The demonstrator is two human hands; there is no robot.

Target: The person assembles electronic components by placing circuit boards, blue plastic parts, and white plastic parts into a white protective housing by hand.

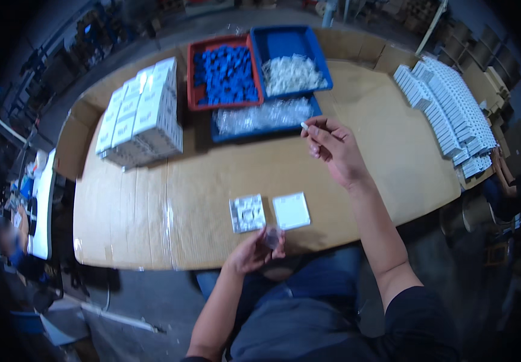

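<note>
Near the table's front edge, my left hand [251,252] is closed around a small clear plastic piece [272,238]; its exact kind is hard to make out. My right hand [334,148] is raised in front of the trays and pinches a small white piece [304,126] between thumb and fingertips. Just beyond my left hand lies an open box base [238,224], white and grey, with a shaped insert. Beside it on the right rests a flat white square lid [292,210], apart from the base.
A red tray [191,90] holds blue pieces. One blue tray [281,39] holds white pieces, and a lower blue tray [218,136] holds clear plastic pieces. Stacked white boxes [134,114] stand left; rows of small white boxes [447,108] stand right. Cardboard [212,175] covers the table.
</note>
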